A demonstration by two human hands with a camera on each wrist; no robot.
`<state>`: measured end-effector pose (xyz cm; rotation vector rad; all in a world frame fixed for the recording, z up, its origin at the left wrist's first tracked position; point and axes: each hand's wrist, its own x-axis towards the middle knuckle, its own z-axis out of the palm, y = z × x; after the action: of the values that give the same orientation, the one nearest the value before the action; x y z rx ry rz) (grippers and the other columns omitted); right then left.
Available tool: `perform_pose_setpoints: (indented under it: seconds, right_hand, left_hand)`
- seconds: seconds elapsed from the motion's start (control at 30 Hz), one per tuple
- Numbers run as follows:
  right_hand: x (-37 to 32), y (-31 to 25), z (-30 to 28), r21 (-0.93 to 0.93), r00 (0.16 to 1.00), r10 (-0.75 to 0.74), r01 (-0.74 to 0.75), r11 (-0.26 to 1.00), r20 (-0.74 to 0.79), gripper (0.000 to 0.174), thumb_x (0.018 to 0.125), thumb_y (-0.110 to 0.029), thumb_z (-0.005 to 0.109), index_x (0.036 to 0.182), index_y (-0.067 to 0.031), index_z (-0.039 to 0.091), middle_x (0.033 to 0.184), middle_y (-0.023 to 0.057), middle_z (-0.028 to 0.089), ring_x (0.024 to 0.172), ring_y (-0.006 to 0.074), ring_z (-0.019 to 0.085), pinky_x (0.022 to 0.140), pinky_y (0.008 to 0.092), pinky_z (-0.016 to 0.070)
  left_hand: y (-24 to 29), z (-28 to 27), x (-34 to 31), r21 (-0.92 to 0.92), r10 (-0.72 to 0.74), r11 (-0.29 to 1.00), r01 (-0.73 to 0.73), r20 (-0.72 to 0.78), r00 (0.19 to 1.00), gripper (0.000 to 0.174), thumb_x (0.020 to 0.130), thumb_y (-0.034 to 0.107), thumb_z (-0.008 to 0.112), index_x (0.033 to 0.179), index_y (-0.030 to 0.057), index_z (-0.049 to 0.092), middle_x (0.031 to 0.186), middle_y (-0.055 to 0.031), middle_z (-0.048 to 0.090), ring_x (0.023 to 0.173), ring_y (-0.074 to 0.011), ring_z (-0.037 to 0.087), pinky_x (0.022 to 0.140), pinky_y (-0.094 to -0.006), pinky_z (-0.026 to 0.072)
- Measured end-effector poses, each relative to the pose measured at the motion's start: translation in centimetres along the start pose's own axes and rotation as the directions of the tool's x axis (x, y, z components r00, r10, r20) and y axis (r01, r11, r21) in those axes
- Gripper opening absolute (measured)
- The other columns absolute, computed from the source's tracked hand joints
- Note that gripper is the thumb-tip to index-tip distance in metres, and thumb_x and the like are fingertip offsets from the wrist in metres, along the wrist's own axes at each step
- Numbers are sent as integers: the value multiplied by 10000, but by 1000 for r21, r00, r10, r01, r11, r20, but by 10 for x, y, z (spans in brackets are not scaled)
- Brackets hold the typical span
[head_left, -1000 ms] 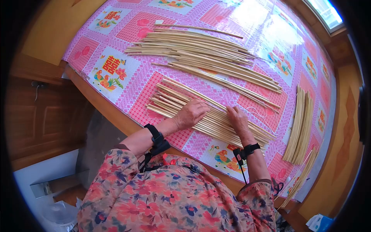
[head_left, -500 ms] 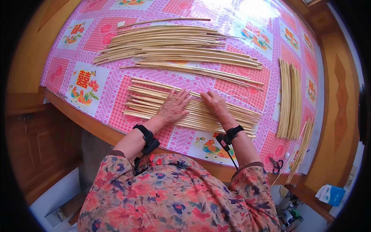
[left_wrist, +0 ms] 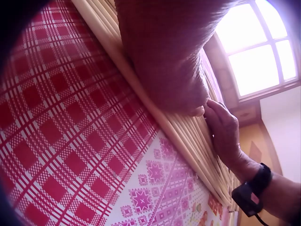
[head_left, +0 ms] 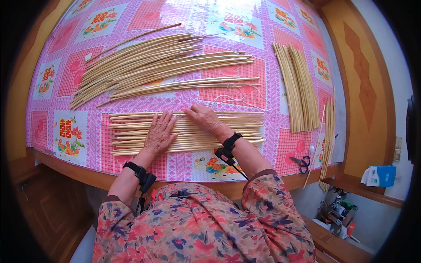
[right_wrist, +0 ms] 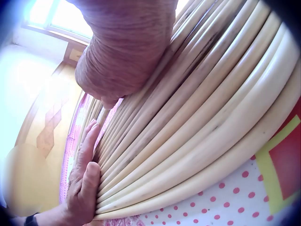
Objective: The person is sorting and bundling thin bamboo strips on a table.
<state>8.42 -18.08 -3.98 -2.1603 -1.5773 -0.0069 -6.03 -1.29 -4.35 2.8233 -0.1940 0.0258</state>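
A row of pale, slender wooden-looking sticks (head_left: pixel 219 139) lies side by side in front of the person. My left hand (head_left: pixel 159 136) lies flat across the left half of the row, fingers straight and slightly spread toward the far edge. To its right, my right hand (head_left: pixel 205 119) rests on the sticks at the far edge with fingers bent; its wrist view hides most of them behind the back of the hand. In the right wrist view, the left hand (right_wrist: pixel 83 188) presses along the sticks, thumb up.
Behind lies a loose pile of longer sticks (head_left: pixel 144 59), with a white string (head_left: pixel 234 97) close by. Bundled sticks (head_left: pixel 297 87) and a thinner bunch (head_left: pixel 327 136) lie at the right, near scissors (head_left: pixel 301 164). A patterned cloth (head_left: pixel 98 131) covers the table.
The head view has turned right. My left hand has flattened onto the sticks with fingers spread. My right hand stays at the row's far edge, and the row's ends look more even.
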Motion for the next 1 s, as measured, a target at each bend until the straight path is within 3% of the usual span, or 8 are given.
perform_pose_setpoints:
  seconds: [0.33,0.43,0.5,0.9,1.0]
  right_hand:
    - [1,-2,-2,0,999,10,-10,1000,45,246,758,-117,527,998,-65,517,719,77,474,677,229,520,570,337,434]
    - [4,-6,1,14,999,-11,10,1000,48,251,757,-118,538,1004,-76,519,714,73,471,669,228,518,562,336,432]
    - [5,-6,0,-22,999,32,-31,999,38,255,757,-120,548,1008,-83,519,715,76,469,663,229,516,564,335,434]
    - [7,-4,-3,-7,998,14,-14,1000,59,266,755,-101,539,1021,-93,521,743,71,489,688,221,529,581,329,444]
    - [6,-3,-2,-26,997,27,-26,999,69,277,740,-80,526,1016,-95,527,745,69,492,698,216,532,592,319,451]
  left_hand:
    - [-2,-1,0,-32,28,999,-28,-13,1000,593,794,309,478,1284,22,307,1369,-138,247,1292,-262,175,1064,-423,69]
    - [-2,-1,-2,-18,-36,999,36,16,999,587,806,318,468,1290,31,301,1379,-129,229,1296,-256,165,1064,-421,69]
    - [-3,2,-1,-61,19,998,-21,-40,999,585,820,333,458,1295,34,294,1388,-124,207,1297,-253,164,1063,-418,74]
    - [-4,3,-1,-81,41,996,-44,-37,998,597,816,335,464,1297,31,285,1388,-130,204,1299,-247,161,1060,-414,82]
    - [-3,0,-1,-18,15,1000,-16,-38,999,583,819,348,446,1286,30,306,1379,-129,229,1295,-241,173,1063,-409,71]
